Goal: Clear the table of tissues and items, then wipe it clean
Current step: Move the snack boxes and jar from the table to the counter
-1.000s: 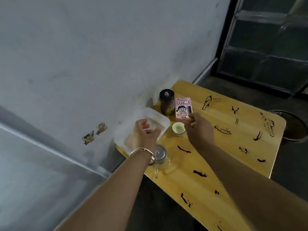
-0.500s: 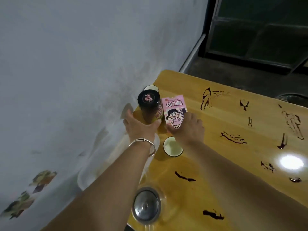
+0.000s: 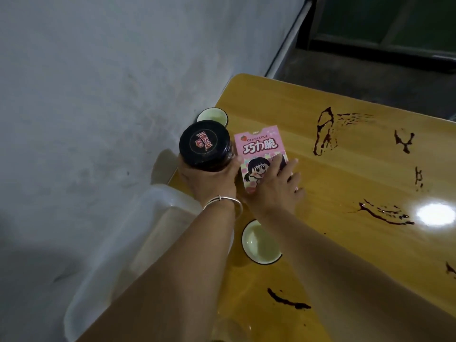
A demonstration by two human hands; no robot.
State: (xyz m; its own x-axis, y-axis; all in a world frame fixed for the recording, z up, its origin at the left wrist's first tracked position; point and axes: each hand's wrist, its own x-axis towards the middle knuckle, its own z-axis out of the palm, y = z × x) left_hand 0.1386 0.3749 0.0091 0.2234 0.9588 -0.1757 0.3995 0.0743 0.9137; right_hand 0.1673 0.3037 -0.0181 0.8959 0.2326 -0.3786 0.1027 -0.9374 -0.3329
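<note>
Clearing is under way: the left hand (image 3: 209, 182) wraps a black-lidded jar (image 3: 205, 145) at the desk's (image 3: 345, 183) wall-side edge, while the right hand (image 3: 276, 191) closes on the pink snack box (image 3: 259, 146) beside it. Both likely lift next. Dark smears (image 3: 325, 132) streak the glossy yellow top; two small cups (image 3: 260, 245) wait; a grey wall (image 3: 98, 82) stands alongside.

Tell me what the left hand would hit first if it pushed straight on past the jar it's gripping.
Probably the small white cup standing just beyond the black-lidded jar that the left hand grips, close to the wall. Depth is hard to judge from one view.
</note>
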